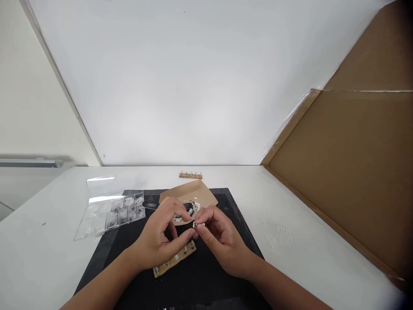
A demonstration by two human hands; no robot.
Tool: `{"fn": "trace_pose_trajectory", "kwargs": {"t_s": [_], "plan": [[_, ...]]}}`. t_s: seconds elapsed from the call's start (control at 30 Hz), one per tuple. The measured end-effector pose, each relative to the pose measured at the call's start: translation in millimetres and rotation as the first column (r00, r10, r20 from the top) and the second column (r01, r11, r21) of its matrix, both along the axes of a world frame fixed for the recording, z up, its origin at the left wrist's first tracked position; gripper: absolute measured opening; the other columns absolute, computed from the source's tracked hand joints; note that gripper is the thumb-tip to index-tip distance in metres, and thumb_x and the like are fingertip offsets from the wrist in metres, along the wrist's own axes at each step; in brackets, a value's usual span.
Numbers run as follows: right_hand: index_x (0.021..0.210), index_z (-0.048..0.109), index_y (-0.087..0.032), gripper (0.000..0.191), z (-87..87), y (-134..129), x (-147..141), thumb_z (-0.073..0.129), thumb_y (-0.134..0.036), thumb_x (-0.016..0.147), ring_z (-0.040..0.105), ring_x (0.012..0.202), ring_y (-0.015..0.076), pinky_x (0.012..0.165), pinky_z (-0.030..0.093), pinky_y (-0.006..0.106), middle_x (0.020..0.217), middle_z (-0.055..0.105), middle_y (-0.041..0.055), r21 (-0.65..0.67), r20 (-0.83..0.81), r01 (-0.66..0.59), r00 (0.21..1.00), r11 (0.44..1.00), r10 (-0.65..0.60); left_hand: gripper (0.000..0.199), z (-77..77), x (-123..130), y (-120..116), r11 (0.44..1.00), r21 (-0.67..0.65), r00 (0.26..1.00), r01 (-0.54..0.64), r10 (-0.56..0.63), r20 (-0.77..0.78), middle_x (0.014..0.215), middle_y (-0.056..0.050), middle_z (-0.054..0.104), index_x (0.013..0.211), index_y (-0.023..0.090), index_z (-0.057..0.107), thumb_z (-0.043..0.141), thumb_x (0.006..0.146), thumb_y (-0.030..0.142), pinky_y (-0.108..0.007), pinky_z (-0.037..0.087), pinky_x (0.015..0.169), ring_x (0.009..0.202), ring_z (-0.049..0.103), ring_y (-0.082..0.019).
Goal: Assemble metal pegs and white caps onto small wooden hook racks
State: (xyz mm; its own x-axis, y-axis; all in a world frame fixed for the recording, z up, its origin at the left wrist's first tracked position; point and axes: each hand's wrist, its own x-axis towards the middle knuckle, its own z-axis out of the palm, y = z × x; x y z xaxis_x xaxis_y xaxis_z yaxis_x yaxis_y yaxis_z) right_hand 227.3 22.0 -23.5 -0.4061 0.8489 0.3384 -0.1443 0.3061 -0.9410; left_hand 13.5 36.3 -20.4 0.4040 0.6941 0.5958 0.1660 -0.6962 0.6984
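This is looking like a small craft workstation: a black mat [206, 288] is covering the middle of a white table [284, 224], a clear compartment box [124, 212] is lying on the left, and a brown tray [180, 191] is holding loose white pieces [197, 205]. One pegged strip [181, 256] is lying near, another strip [190, 175] far. A white panel [183, 86] is closing off the far side; brown cardboard [355, 172] is walling the right.
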Motion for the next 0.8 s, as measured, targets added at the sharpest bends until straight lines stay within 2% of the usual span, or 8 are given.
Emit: {"fn": "trace_pose_trajectory", "kwargs": {"t_s": [0.1, 0.2, 0.3, 0.47, 0.6, 0.7, 0.8], "plan": [[0.107, 0.06, -0.026, 0.003, -1.7, -0.2, 0.0, 0.058, -0.029, 0.108, 0.067, 0.091, 0.0184, 0.085, 0.056, 0.036, 0.103, 0.062, 0.0042, 0.108, 0.01, 0.015, 1.0, 0.994, -0.016, 0.014, 1.2, 1.6, -1.7, 1.0, -0.03, 1.0, 0.01, -0.009, 0.015, 0.105, -0.009, 0.059, 0.109, 0.022, 0.068, 0.07, 0.096, 0.017, -0.017, 0.056, 0.052, 0.091, 0.062, -0.017], [0.11, 0.059, -0.028, 0.01, -4.5, 0.7, 1.4, 0.057, -0.019, 0.106, 0.067, 0.093, 0.0188, 0.084, 0.056, 0.036, 0.102, 0.064, 0.0043, 0.282, 0.058, 0.084, 0.993, 0.956, -0.105, 0.014, 2.7, 1.8, -2.9, 0.998, -0.053, 0.999, 0.016, -0.015, 0.034, 0.105, -0.009, 0.061, 0.108, 0.022, 0.071, 0.069, 0.096, 0.016, -0.016, 0.054, 0.049, 0.086, 0.063, -0.015], [0.113, 0.06, -0.028, 0.021, -5.9, 1.2, 3.6, 0.06, -0.012, 0.101, 0.067, 0.095, 0.0206, 0.084, 0.056, 0.037, 0.105, 0.066, 0.0055, 0.462, 0.117, 0.157, 0.965, 0.873, -0.235, 0.012, 4.8, 2.0, -3.5, 0.997, -0.073, 0.998, 0.028, -0.024, 0.066, 0.104, -0.009, 0.062, 0.106, 0.021, 0.074, 0.07, 0.096, 0.017, -0.015, 0.054, 0.047, 0.082, 0.064, -0.014], [0.112, 0.058, -0.027, 0.027, -3.2, 3.0, 6.0, 0.062, -0.007, 0.095, 0.069, 0.091, 0.0221, 0.083, 0.053, 0.04, 0.1, 0.07, 0.0056, 0.663, 0.176, 0.178, 0.907, 0.728, -0.382, 0.009, 8.1, 2.3, -2.2, 0.999, -0.023, 0.996, 0.027, -0.025, 0.083, 0.096, -0.011, 0.067, 0.101, 0.02, 0.077, 0.074, 0.093, 0.018, -0.017, 0.054, 0.046, 0.093, 0.067, -0.021], [0.111, 0.057, -0.027, 0.026, -1.6, 5.7, 6.3, 0.061, -0.007, 0.094, 0.071, 0.085, 0.0214, 0.079, 0.05, 0.04, 0.099, 0.073, 0.0053, 0.731, 0.182, 0.157, 0.893, 0.664, -0.411, 0.009, 8.5, 0.4, -0.1, 1.0, 0.017, 0.999, 0.015, -0.016, 0.036, 0.094, -0.01, 0.068, 0.1, 0.021, 0.076, 0.073, 0.093, 0.016, -0.019, 0.054, 0.05, 0.094, 0.067, -0.02], [0.111, 0.057, -0.026, 0.026, -2.0, 6.7, 5.9, 0.06, -0.006, 0.095, 0.071, 0.085, 0.021, 0.079, 0.05, 0.04, 0.099, 0.073, 0.0054, 0.731, 0.184, 0.158, 0.891, 0.664, -0.415, 0.014, 7.6, -1.4, 0.8, 0.994, 0.106, 0.998, -0.003, 0.01, -0.064, 0.098, -0.01, 0.068, 0.105, 0.02, 0.073, 0.071, 0.093, 0.012, -0.021, 0.057, 0.055, 0.099, 0.065, -0.021], [0.108, 0.058, -0.026, 0.025, -3.3, 6.1, 4.1, 0.059, -0.006, 0.094, 0.071, 0.084, 0.0203, 0.078, 0.05, 0.039, 0.095, 0.073, 0.0046, 0.716, 0.168, 0.189, 0.888, 0.672, -0.428, 0.021, 6.4, -1.2, 0.3, 0.967, 0.252, 0.983, -0.025, 0.07, -0.171, 0.098, -0.009, 0.068, 0.11, 0.019, 0.068, 0.069, 0.093, 0.007, -0.027, 0.06, 0.066, 0.104, 0.062, -0.022]]}}
